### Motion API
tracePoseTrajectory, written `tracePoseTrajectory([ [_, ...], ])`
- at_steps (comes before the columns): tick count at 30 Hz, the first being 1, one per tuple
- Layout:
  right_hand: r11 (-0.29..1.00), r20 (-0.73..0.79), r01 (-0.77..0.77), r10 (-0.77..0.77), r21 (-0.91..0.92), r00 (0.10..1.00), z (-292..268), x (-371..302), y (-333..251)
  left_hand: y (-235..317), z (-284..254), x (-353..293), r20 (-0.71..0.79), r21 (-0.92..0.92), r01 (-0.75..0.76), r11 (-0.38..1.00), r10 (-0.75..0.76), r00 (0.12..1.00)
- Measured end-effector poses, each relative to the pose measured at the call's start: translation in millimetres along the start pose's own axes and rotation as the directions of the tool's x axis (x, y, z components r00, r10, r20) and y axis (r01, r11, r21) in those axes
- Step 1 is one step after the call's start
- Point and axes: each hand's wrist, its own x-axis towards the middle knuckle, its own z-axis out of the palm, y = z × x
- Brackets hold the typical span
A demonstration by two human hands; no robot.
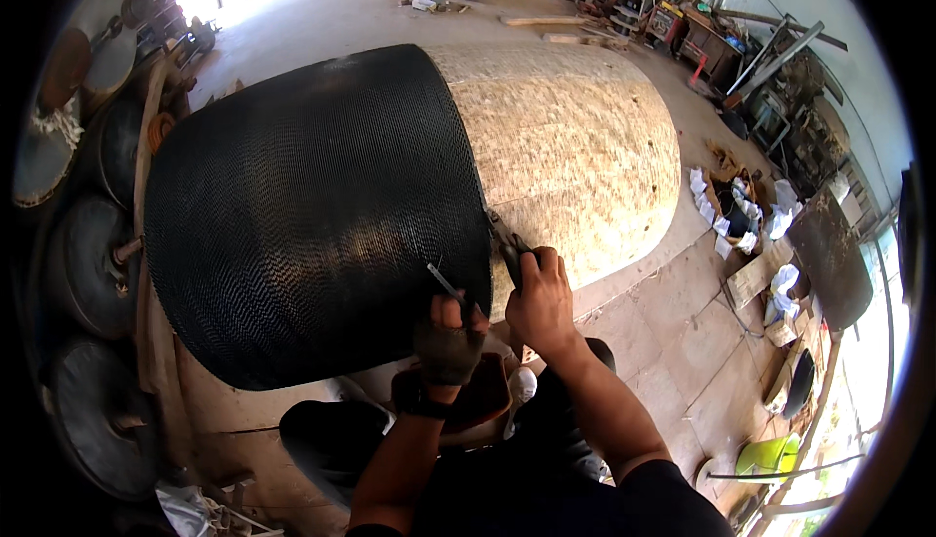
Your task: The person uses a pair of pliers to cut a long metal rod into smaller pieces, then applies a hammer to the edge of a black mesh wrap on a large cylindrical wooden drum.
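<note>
A large barrel-shaped drum lies in front of me. Its left part is wrapped in a black, finely ridged covering [322, 186], and its right part is a bare, pale, rough surface [565, 147]. My right hand [542, 303] is closed round the dark handles of a plier-like tool [509, 249], whose jaws meet the covering's right edge. Lower and to the left, my left hand [448, 344], in a dark fingerless glove, grips a thin metal strip or blade [444, 281] pointing up over the black covering. Its exact kind is unclear.
A reddish-brown container [495, 398] sits between my legs. Dark round discs [102, 420] stand along the left behind a wooden beam [161, 361]. White bags [783, 288], boards and a yellow-green bucket [767, 459] are on the right. Planks [546, 21] lie beyond the drum.
</note>
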Motion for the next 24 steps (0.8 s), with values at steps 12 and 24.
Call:
tracePoseTrajectory([
  [12, 0.998, 0.123, 0.053, -0.057, 0.032, 0.991, -39.9, 17.9, 0.6, -9.4, -1.4, 0.8, -0.019, 0.007, -0.066, 0.998, 0.066, 0.998],
  [24, 0.847, -0.082, -0.511, 0.526, 0.148, 0.847, -186.4, -61.6, 140.4, -8.8, 7.5, -8.6, 0.052, 0.008, 0.077, 0.997, -0.078, 0.996],
])
